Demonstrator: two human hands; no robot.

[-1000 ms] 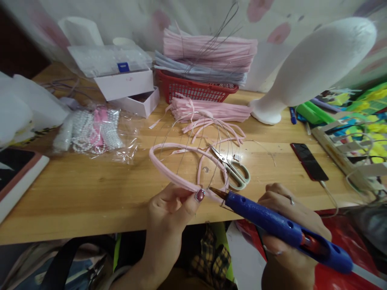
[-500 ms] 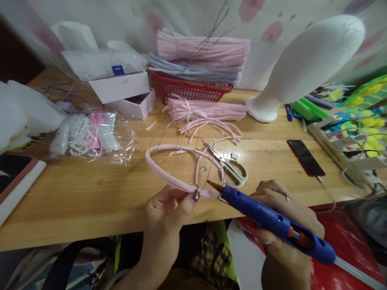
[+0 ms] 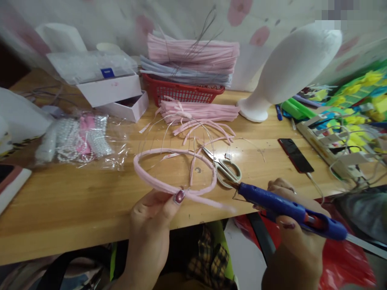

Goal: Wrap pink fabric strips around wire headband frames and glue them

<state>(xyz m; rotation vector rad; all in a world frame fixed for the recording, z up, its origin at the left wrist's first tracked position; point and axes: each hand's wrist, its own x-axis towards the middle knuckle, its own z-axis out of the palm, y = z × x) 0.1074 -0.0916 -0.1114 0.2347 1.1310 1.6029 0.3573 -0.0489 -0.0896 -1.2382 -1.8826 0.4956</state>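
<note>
My left hand (image 3: 155, 219) pinches the front edge of a pink fuzzy ring (image 3: 157, 182) between thumb and fingers. Thin wires arch up from the ring, and a loose pink end sticks out to the right, blurred at its tip. My right hand (image 3: 298, 229) is wrapped round a blue glue gun (image 3: 272, 203), whose tip points left, near the scissors' handles and apart from the ring. Behind the ring's right side lie scissors (image 3: 223, 169) with pale handles.
Pink strips (image 3: 199, 111) lie before a red basket (image 3: 184, 92) of pink and blue bundles. A white foam head form (image 3: 290, 72), a phone (image 3: 295, 155), a power strip (image 3: 323, 151), bagged beads (image 3: 81, 139) and white boxes (image 3: 111, 90) surround the work.
The glue gun has moved right, away from the ring. The pink end now extends out to the right from the ring. The whole view has shifted slightly.
</note>
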